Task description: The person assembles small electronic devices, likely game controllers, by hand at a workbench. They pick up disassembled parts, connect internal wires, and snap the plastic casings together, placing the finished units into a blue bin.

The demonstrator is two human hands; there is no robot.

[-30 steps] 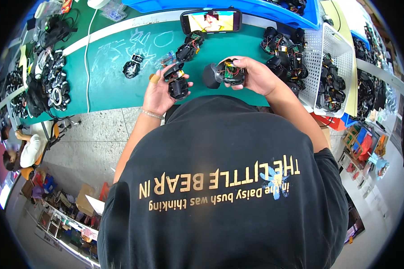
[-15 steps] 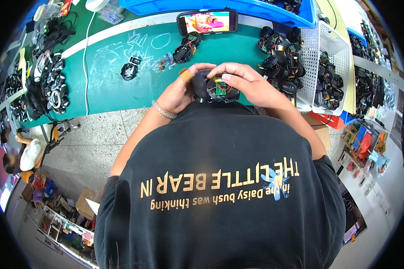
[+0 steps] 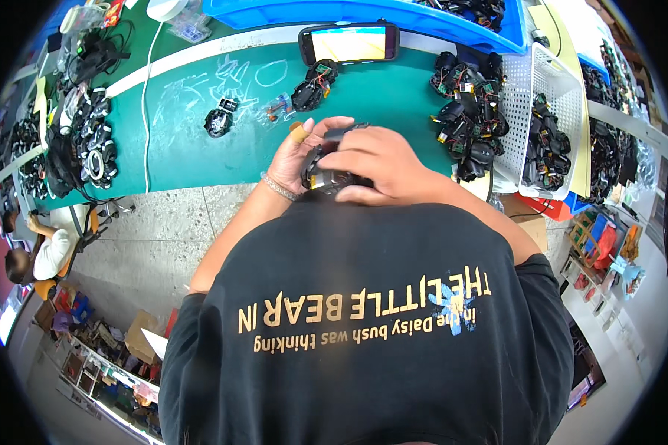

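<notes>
Between my two hands, near the table's front edge, is a black plastic device housing. My left hand, with a tan wrap on its thumb and a bracelet at the wrist, grips the housing from the left side. My right hand closes over it from above and the right, hiding much of it. A similar black unit with a green circuit board and wires lies just beyond my hands. Left of that are a small bag of parts and a small black part.
A phone stands at the back of the green table. To the right are a pile of black wired units and a white perforated basket. A blue bin sits behind. At left lie heaped cables; a person sits beyond.
The housing has been turned and drawn slightly nearer, so its green circuit board no longer shows. My right hand has moved from fingertips on the board to covering the housing.
</notes>
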